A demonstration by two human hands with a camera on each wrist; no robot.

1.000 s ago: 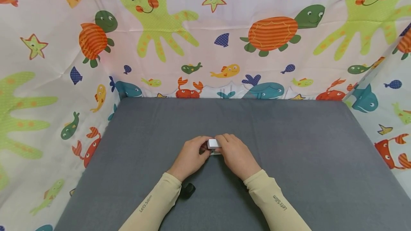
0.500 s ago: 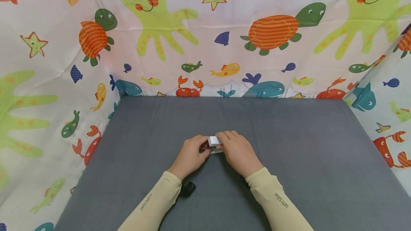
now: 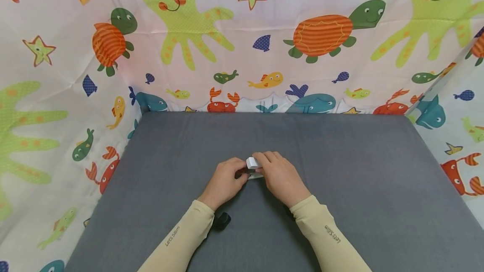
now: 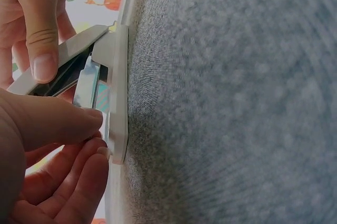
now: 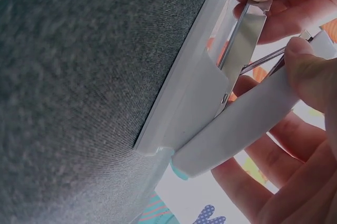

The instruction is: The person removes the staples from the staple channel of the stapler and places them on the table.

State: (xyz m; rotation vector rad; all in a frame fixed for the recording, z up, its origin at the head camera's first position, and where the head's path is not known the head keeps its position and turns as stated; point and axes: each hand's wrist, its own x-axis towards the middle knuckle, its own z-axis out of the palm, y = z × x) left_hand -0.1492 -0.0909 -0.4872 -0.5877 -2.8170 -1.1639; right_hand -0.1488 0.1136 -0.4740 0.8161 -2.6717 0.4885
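A white stapler (image 5: 189, 103) stands on the grey tabletop between my hands, its base (image 4: 120, 92) flat on the cloth. The top cover (image 5: 242, 121) is swung up at an angle from the metal staple channel (image 5: 245, 40), and a thin spring (image 5: 263, 60) stretches between them. My right hand (image 3: 281, 177) grips that cover, thumb on one side and fingers behind. With thumb and fingertips, my left hand (image 3: 225, 179) pinches the front end of the staple channel. In the head view the hands hide most of the stapler; only the cover's white end shows clearly.
Grey cloth covers the table (image 3: 363, 171) on all sides of the hands. A curtain (image 3: 264, 24) printed with sea animals rises along the back and both sides. A small black device (image 3: 221, 221) sits by the left wrist.
The stapler's cover has tilted higher, widening the gap above the base. My right hand has shifted slightly up and right with it; the left hand stays nearly in place.
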